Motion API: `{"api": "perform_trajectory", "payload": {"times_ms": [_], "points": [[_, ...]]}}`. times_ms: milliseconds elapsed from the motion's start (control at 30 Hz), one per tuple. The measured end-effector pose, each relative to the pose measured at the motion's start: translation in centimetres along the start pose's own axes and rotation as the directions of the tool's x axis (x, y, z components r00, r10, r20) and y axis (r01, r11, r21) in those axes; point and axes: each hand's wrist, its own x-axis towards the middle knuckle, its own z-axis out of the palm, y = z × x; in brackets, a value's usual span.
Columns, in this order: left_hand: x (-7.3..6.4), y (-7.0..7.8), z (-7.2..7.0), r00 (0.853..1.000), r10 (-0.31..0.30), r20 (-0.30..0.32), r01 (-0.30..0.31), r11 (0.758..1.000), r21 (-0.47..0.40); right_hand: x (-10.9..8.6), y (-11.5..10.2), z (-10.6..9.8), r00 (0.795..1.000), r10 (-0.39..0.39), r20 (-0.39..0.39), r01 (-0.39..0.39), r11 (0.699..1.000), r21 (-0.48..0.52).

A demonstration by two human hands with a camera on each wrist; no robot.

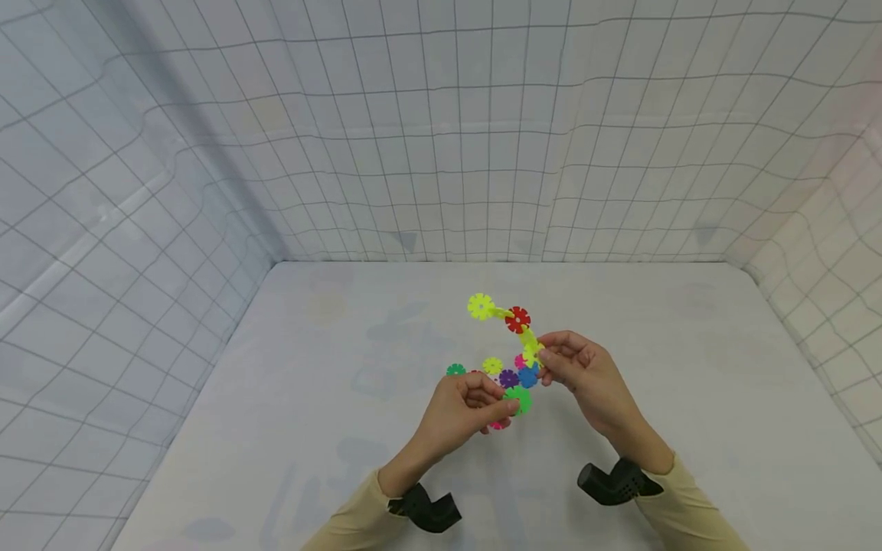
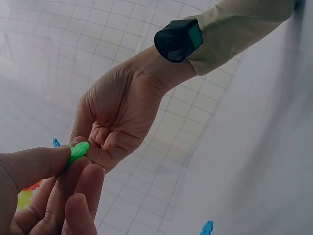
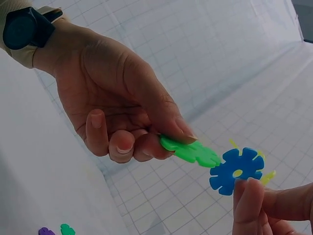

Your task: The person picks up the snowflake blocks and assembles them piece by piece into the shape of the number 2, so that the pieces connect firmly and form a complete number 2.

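Beige fabric sleeves (image 1: 354, 511) sat nearest. Left hand (image 1: 458, 412) pinched green notched plastic disc (image 3: 195, 152), rim against blue notched disc (image 3: 245, 160) in right hand's (image 1: 587, 376) pinch; yellow-and-red disc chain (image 1: 524, 327) beyond. Looked like slot-joining; needed slots aligned, then a push.

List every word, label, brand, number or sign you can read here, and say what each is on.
None can be read.
Green disc in the left hand: no lettering visible.
Blue disc in the right hand: no lettering visible.
Black wrist devices: any marks too small or dim to read.
Backdrop: grid lines only.
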Motion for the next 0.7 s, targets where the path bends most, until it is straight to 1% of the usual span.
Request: {"api": "perform_trajectory", "payload": {"times_ms": [233, 400, 533, 700], "points": [[0.1, -0.3, 0.0, 1.000, 0.013, 0.003, -0.013, 1.000, 0.024, -0.1, 0.1, 0.2, 1.000, -0.010, -0.007, 0.010, 0.999, -0.033], [0.2, -0.6, 0.0, 1.000, 0.017, 0.005, -0.017, 1.000, 0.003, -0.2, 0.2, 0.5, 0.999, -0.033, -0.018, 0.032, 0.997, -0.064], [0.2, -0.6, 0.0, 1.000, 0.009, 0.000, -0.009, 1.000, -0.022, -0.2, 0.2, 0.6, 0.999, -0.042, -0.023, 0.041, 0.997, -0.071], [-0.4, 1.7, 0.1, 1.000, 0.001, -0.013, -0.002, 0.999, -0.033, -0.3, 0.2, 0.8, 0.998, -0.059, -0.022, 0.057, 0.996, -0.067]]}}
